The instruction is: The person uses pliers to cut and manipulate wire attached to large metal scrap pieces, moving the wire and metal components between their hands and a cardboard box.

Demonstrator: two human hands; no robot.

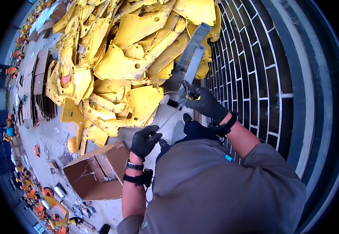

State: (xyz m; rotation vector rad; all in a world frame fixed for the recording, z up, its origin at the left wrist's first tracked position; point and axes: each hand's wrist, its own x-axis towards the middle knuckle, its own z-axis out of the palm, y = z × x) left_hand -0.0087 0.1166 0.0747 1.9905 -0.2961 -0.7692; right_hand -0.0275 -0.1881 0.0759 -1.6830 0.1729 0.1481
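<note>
A black glove covers my left hand (144, 142), its thumb and forefinger pinched on one end of a thin wire (167, 119). From there the wire slants up toward my right hand (206, 103), also gloved in black. In my right hand is a dark hand tool with yellow on it, apparently pliers (192, 93); its jaws are hard to make out. Just beyond the tool stands a grey rectangular metal tube (195, 63), with a second metal tube (199, 33) behind it. Another wire strand (169, 92) curves from the tubes toward the yellow plastic panels (144, 101).
The large heap of yellow panels (131, 29) fills the area ahead. To my right runs a wall of dark tiles (256, 58). An open cardboard box (96, 175) holding loose wire lies left of my feet, with flattened cardboard (37, 84) farther left. Orange and yellow parts (59, 209) litter the floor.
</note>
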